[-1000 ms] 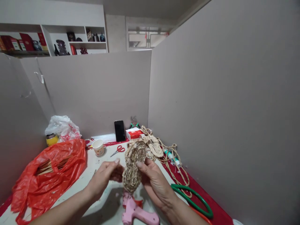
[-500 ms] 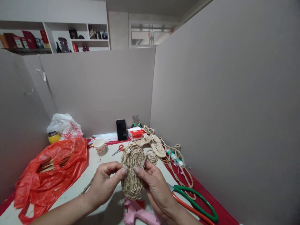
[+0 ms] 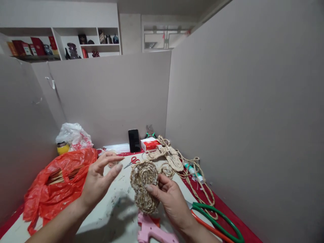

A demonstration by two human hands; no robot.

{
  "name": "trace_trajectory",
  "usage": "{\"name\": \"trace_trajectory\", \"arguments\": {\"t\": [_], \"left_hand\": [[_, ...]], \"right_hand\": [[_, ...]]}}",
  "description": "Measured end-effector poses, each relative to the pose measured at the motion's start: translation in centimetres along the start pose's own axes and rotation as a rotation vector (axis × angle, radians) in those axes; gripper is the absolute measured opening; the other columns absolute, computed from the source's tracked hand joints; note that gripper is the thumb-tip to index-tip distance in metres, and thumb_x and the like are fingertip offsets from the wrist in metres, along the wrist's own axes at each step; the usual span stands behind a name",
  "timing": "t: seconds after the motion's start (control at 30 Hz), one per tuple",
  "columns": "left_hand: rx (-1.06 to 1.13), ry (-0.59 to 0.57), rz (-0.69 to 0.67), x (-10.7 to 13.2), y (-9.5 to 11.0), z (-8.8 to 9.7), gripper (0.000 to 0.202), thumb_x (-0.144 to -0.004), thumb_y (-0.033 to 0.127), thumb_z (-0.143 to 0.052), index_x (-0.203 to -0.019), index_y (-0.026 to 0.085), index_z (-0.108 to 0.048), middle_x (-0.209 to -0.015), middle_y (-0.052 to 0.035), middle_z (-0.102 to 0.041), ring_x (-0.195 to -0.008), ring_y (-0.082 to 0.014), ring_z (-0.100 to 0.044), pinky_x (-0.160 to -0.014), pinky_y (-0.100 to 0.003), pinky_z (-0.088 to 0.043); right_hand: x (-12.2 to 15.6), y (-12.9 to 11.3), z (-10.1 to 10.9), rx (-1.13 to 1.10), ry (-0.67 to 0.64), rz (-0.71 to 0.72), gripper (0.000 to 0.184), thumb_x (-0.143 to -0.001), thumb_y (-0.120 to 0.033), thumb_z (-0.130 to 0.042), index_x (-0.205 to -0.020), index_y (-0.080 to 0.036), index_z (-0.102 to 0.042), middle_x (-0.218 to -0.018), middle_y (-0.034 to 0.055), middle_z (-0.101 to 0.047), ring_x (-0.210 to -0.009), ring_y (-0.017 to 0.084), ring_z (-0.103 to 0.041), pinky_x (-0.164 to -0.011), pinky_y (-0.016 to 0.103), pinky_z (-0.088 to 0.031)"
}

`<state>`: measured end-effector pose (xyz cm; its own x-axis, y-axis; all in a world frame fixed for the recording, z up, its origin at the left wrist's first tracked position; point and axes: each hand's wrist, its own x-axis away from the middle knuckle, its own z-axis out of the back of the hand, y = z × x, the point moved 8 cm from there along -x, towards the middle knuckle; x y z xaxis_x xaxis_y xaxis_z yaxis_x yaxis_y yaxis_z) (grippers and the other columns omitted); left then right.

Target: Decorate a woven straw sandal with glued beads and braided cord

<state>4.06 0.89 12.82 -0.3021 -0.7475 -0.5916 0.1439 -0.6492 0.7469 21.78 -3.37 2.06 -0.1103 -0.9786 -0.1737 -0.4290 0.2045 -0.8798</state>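
Observation:
My right hand [image 3: 172, 199] grips a sole-shaped piece of coiled straw rope [image 3: 144, 184] by its right edge, thumb on the face toward me. The piece is held up, its wider end on top, with whitish bits on its surface. My left hand [image 3: 100, 177] is raised to the left of it, thumb and fingers apart, holding nothing. Below the rope piece lies a pink glue gun [image 3: 152, 229]. Large scissors with green and orange handles [image 3: 215, 219] rest beside my right forearm.
A red plastic bag [image 3: 58, 185] of flat strips lies at left. Small red-handled scissors [image 3: 133, 161], a phone [image 3: 134, 140], a red-and-white box [image 3: 150, 144] and loose rope with another coiled sole [image 3: 174, 158] are further back. Grey partitions [image 3: 108, 98] enclose the table.
My left hand has let go of the rope piece and moved up and left, its fingers opening. My right hand keeps hold of the piece, and the view has shifted slightly.

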Motion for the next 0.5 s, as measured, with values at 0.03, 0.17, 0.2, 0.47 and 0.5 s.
{"name": "trace_trajectory", "arguments": {"t": [0.03, 0.17, 0.2, 0.47, 0.5], "left_hand": [[-0.012, -0.067, -0.034, -0.1, 0.5, -0.3, 0.016, -0.081, 0.029, -0.064, -0.095, 0.024, -0.071, -0.101, -0.0049, -0.058, -0.101, -0.0200, -0.052, -0.090, -0.031, -0.039], [-0.049, -0.282, -0.022, 0.1, 0.5, -2.0, 0.017, -0.080, 0.027, -0.066, -0.096, 0.025, -0.071, -0.113, -0.0068, -0.055, -0.114, -0.0233, -0.046, -0.101, -0.039, -0.031], [-0.050, -0.303, -0.003, 0.2, 0.2, -2.3, 0.014, -0.080, 0.027, -0.066, -0.093, 0.025, -0.071, -0.114, -0.0066, -0.055, -0.114, -0.0233, -0.046, -0.101, -0.039, -0.030], [-0.092, -0.365, -0.015, 0.4, 0.3, -3.0, 0.005, -0.081, 0.020, -0.063, -0.081, 0.022, -0.067, -0.109, -0.0057, -0.057, -0.109, -0.0222, -0.047, -0.099, -0.037, -0.031], [-0.107, -0.360, -0.038, 0.4, 0.6, -3.0, 0.004, -0.080, 0.019, -0.063, -0.080, 0.022, -0.066, -0.107, -0.0059, -0.058, -0.108, -0.0224, -0.048, -0.098, -0.037, -0.032]], "right_hand": [[0.1, 0.2, -0.1, 0.025, -0.016, -0.006, 0.033, -0.064, -0.033, -0.082, -0.089, -0.018, -0.068, -0.087, 0.0048, -0.073, -0.081, 0.020, -0.066, -0.077, 0.032, -0.050], [0.3, 0.7, -0.4, 0.067, -0.057, -0.018, 0.030, -0.065, -0.035, -0.081, -0.087, -0.018, -0.068, -0.084, 0.0036, -0.072, -0.078, 0.020, -0.064, -0.074, 0.031, -0.049], [0.3, 0.7, -0.5, 0.071, -0.057, -0.017, 0.030, -0.064, -0.035, -0.081, -0.085, -0.018, -0.068, -0.083, 0.0032, -0.071, -0.077, 0.019, -0.064, -0.073, 0.031, -0.050], [0.6, 0.4, -1.0, 0.080, -0.054, -0.028, 0.028, -0.065, -0.032, -0.080, -0.086, -0.017, -0.068, -0.081, 0.0025, -0.071, -0.075, 0.018, -0.063, -0.071, 0.029, -0.049], [0.6, 0.5, -1.0, 0.087, -0.053, -0.028, 0.028, -0.066, -0.032, -0.080, -0.086, -0.017, -0.068, -0.081, 0.0026, -0.070, -0.076, 0.018, -0.063, -0.071, 0.030, -0.049]]}}
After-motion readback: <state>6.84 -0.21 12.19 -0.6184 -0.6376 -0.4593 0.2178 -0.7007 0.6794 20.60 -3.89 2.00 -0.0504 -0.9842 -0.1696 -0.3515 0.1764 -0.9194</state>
